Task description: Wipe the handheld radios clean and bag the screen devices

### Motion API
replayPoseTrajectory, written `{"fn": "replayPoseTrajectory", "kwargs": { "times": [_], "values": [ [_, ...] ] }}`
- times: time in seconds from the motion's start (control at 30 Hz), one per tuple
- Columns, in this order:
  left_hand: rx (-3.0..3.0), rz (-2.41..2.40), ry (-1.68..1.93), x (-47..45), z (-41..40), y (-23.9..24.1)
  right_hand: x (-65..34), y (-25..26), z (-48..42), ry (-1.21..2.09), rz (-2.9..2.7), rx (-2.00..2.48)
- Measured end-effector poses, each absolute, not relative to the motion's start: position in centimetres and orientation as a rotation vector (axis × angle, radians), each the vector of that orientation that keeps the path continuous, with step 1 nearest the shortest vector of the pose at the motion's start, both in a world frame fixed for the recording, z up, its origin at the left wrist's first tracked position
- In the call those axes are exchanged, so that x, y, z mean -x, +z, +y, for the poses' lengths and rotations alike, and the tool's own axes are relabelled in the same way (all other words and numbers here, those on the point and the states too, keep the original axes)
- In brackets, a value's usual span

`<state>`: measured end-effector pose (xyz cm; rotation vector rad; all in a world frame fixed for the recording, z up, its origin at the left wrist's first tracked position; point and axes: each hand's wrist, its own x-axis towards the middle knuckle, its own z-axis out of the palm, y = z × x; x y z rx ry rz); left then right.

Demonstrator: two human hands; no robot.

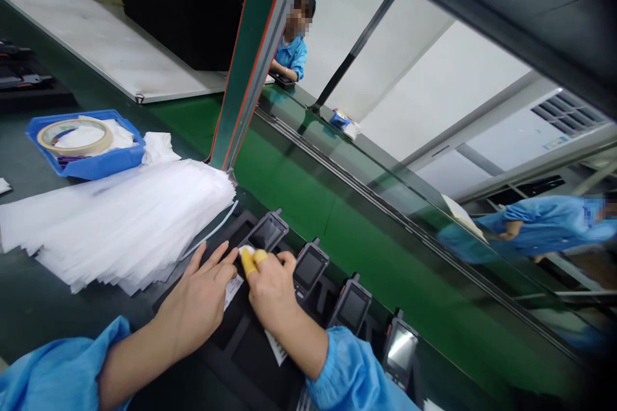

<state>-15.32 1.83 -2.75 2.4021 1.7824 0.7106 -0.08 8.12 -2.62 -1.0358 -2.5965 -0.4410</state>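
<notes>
My right hand (272, 289) wears yellow finger covers on two fingers. Its fingers are closed and press a small white cloth (247, 248) onto the near end of a black handheld device (270, 232) with a screen and a stubby antenna. My left hand (195, 305) lies alongside with its fingers stretched out, the tips close to the cloth. Between the hands a white printed label (233, 289) shows in part. Another white printed strip (276, 347) sticks out beneath my right wrist. What lies under the right palm is hidden.
More handheld devices (311, 264) (353, 305) (401, 343) lie in a row in black foam. White sheets (120, 225) are piled at left, beside a blue bin (91, 170) with a tape roll (74, 137). A green post (250, 58) rises ahead. Two people in blue work beyond.
</notes>
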Motion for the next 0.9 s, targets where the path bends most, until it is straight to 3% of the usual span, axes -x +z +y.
{"fn": "replayPoseTrajectory", "kwargs": {
  "times": [0.3,0.47,0.6,0.77,0.9],
  "values": [
    [-2.413,1.789,0.628,15.5,2.0,-2.6,-2.5,-1.3,12.0,-0.334,-2.522,1.365],
    [-2.416,1.772,0.644,15.8,2.2,-2.7,-0.9,-3.2,6.9,-0.228,-2.635,1.215],
    [-2.396,1.752,0.671,16.1,2.3,-2.5,-1.5,-1.4,4.1,-0.173,-2.627,1.174],
    [-2.396,1.724,0.695,16.4,2.4,-2.3,-10.2,2.5,1.4,-0.279,-2.338,1.326],
    [-2.390,1.729,0.743,16.5,2.6,-2.4,-20.2,2.1,-3.7,-0.537,-2.121,1.746]
  ]
}}
